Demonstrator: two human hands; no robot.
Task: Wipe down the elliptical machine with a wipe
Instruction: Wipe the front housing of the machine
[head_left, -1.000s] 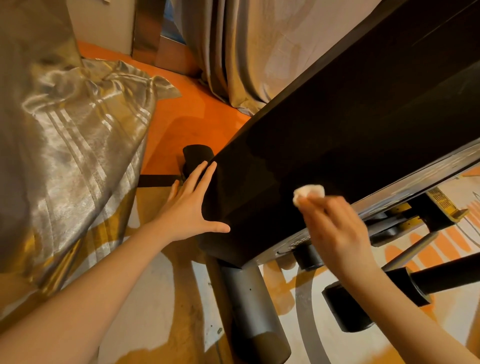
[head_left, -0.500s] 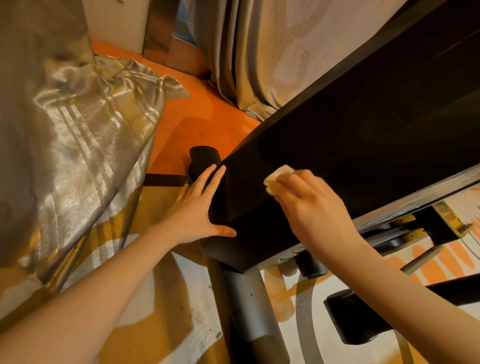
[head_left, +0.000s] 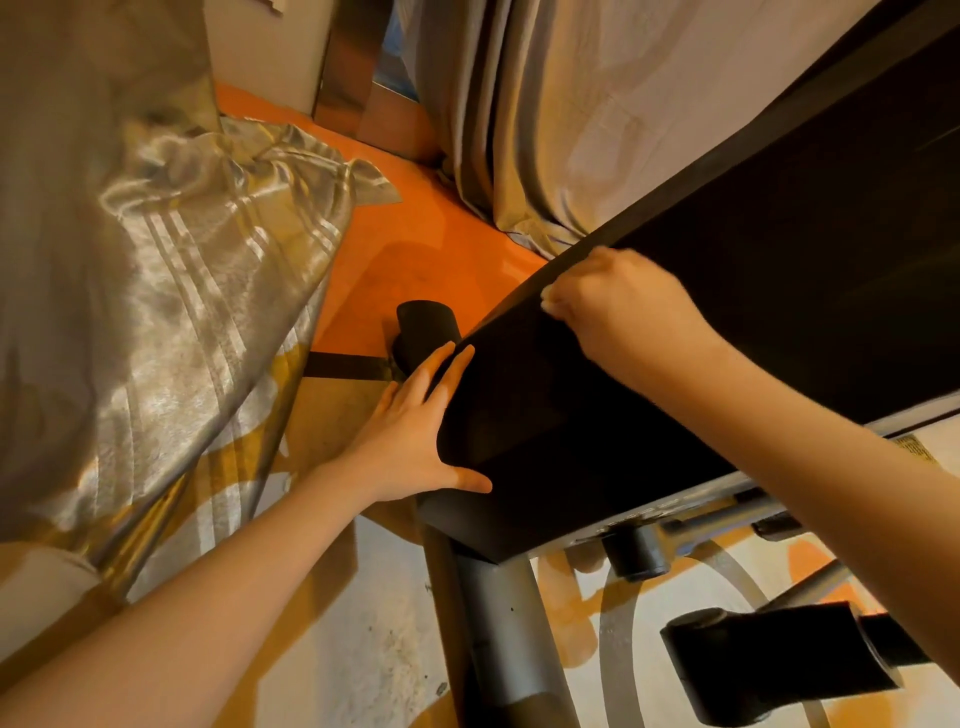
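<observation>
**Wipe nearly hidden at the far edge of the black panel**

Head view: I see my right hand (head_left: 618, 306) curled at the upper far edge of the machine's black panel (head_left: 727, 322), pinching the wipe (head_left: 546, 300) between fingers and thumb. Only a pale sliver of it shows at the fingertips; the rest is buried under the hand. My left hand (head_left: 415, 431) is spread flat against the panel's near end, fingers straight along the side and thumb lying across the lower front, steadying it.

What worries me:
- The wipe sits right on the edge. If I push further it may roll over the lip and slip from the pinch, dropping behind the machine towards the curtain (head_left: 597, 130) where I could not see it.
- With so little wipe exposed, I judge that knuckles rather than cloth may be doing the rubbing, leaving that strip uncleaned.
- The right hand is blurred, so I cannot tell how firm the pinch is.
- The left palm covers a patch of the panel that could get missed.
- Below, the grey post (head_left: 498, 623) and the black pedal arm (head_left: 779, 660) stand close to my forearms; a careless sweep downward could knock them
</observation>
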